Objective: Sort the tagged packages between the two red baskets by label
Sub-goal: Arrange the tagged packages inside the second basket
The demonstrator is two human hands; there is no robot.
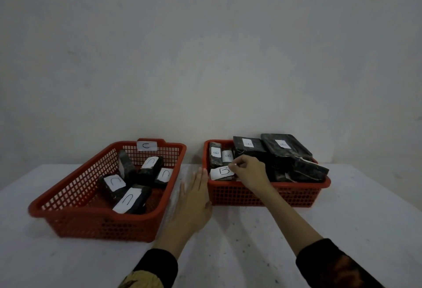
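Note:
Two red mesh baskets stand on a white table. The left basket carries a "C" tag on its far rim and holds several black packages with "C" labels. The right basket is piled with black packages labelled "B". My left hand lies flat, fingers straight, against the left end of the right basket. My right hand reaches over the basket's front rim and pinches the edge of a white "B" label on a package at its front left.
A bare grey wall rises directly behind both baskets. A gap of table separates the baskets. Open table surface stretches in front of them, and more lies to the right of the right basket.

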